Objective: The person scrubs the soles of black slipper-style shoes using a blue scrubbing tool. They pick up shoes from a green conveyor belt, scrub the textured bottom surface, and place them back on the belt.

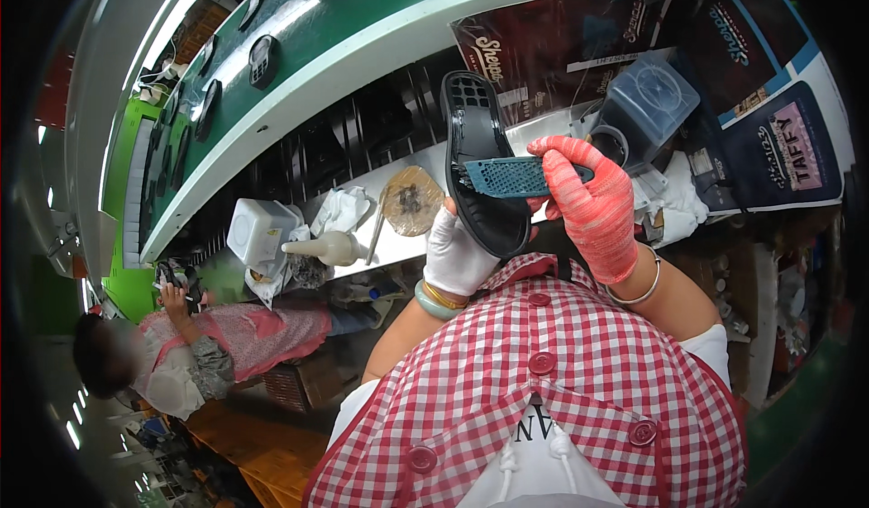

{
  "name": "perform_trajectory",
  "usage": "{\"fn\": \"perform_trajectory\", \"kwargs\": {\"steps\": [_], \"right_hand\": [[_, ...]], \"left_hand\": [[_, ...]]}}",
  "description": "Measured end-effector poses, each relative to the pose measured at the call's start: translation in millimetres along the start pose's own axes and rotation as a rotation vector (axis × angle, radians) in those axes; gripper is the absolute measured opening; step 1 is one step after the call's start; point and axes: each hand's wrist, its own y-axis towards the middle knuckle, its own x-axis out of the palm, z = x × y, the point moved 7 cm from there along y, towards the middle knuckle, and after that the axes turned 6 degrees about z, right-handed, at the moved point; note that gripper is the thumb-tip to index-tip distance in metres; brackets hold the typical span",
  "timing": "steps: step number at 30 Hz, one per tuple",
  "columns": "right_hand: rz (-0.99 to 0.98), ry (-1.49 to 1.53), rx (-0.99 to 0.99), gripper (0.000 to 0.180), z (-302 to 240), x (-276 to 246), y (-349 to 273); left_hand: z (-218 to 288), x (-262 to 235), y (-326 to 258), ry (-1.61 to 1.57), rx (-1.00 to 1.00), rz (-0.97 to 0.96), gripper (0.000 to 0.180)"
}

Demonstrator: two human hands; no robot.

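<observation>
A molded black shoe sole, glossy and elongated, with a grid of recessed cells at its far end, extends forward from the left hand and lies to the left of the right hand. The left, in a smooth white glove with a bare thumb tip, cups the near end from below, thumb against the edge. The right, in a marled coral knit glove, is angled inward, fingers closed around the handle of a teal perforated rasp, its flat blade crossing the sole. Left of the left hand stands a pale squeeze bottle.
</observation>
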Motion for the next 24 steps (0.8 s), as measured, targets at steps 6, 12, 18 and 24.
{"fn": "perform_trajectory", "kwargs": {"steps": [6,12,18,24], "right_hand": [[0.038,0.050,-0.020,0.018,-13,-2,9],[0.072,0.008,-0.094,0.017,-24,-7,21],[0.083,-0.015,-0.122,0.018,-36,-9,33],[0.006,-0.027,-0.133,0.017,-42,-5,35]], "left_hand": [[-2,12,-2,0.051,-0.005,0.007,0.080],[-3,12,-5,0.148,-0.018,-0.007,0.085],[-8,8,-8,0.216,-0.069,-0.040,0.093],[-11,5,-10,0.134,-0.070,0.001,0.088]]}}
